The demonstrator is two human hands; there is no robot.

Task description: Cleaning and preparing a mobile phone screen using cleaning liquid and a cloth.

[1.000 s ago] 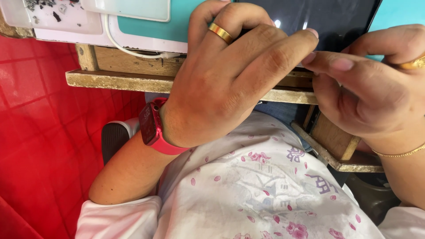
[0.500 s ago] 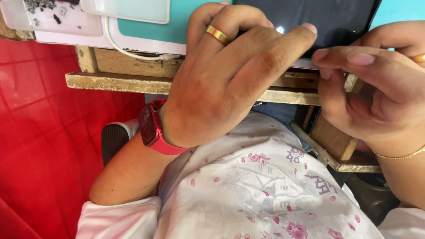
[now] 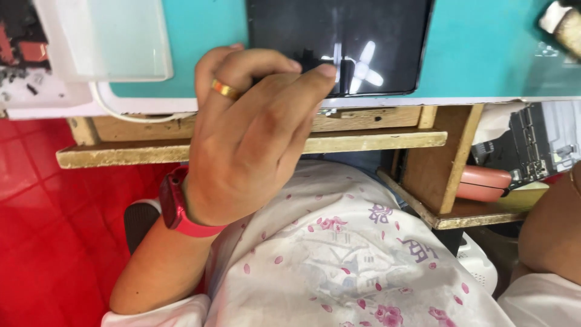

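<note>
A black tablet (image 3: 375,36) with a dark, reflective screen lies on a teal tabletop (image 3: 484,54). My left hand (image 3: 254,139) wears a gold ring (image 3: 225,89) and a red wristwatch (image 3: 175,209). Its fingers curl over the tablet's near left edge, fingertips pressed on the screen's rim; the thumb is hidden. My right hand is out of view; only a forearm (image 3: 548,236) shows at the right edge. My lap is covered by white cloth with pink flowers (image 3: 339,266).
A pale translucent box (image 3: 112,36) with a white cable (image 3: 121,112) sits at the table's left. A wooden ledge (image 3: 375,140) runs under the tabletop. A pink case (image 3: 484,181) rests on a lower wooden shelf. Red tiled floor (image 3: 42,230) lies at left.
My right hand, which pinched at the tablet's edge beside my left, has pulled away out of view. The view has shifted, showing more of the tablet and tabletop.
</note>
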